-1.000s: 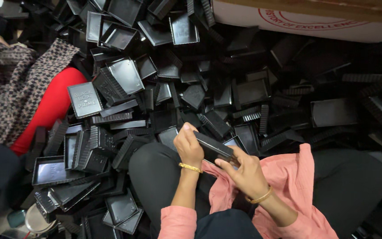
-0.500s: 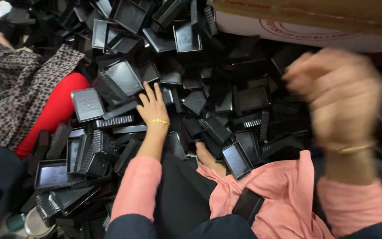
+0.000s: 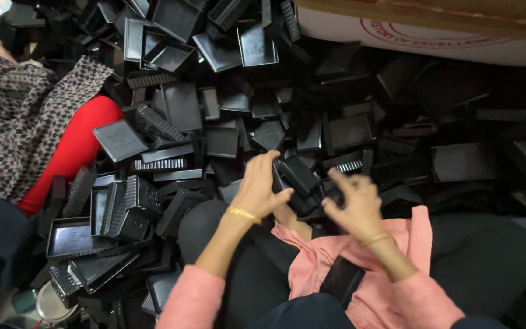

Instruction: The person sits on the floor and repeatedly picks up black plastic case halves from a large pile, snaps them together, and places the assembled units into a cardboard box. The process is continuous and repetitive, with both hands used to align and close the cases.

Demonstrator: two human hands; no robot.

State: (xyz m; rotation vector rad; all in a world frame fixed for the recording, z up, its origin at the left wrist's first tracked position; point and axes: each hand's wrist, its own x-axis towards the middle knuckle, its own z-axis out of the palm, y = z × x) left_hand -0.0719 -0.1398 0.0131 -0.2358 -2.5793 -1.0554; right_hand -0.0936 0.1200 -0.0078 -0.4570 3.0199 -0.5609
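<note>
My left hand point(image 3: 260, 186) is closed around the left end of a small black plastic tray piece point(image 3: 296, 176), held just above my lap at the near edge of a big heap of black plastic trays point(image 3: 214, 122). My right hand point(image 3: 351, 204) is blurred. Its fingers are spread beside the right end of that piece and hold nothing that I can make out. Another black piece point(image 3: 342, 280) lies on the pink cloth point(image 3: 409, 244) over my lap.
A person in a patterned garment point(image 3: 13, 128) with a red cloth point(image 3: 77, 149) sits at the left edge. A white sack under a cardboard flap point(image 3: 433, 36) lies at the top right. Stacked trays point(image 3: 123, 207) stand at my left knee, and a round metal object point(image 3: 53, 304) lies at the bottom left.
My left hand has come back from the heap with a black piece in it. My right hand, raised high at the right before, has dropped down to meet it over my lap.
</note>
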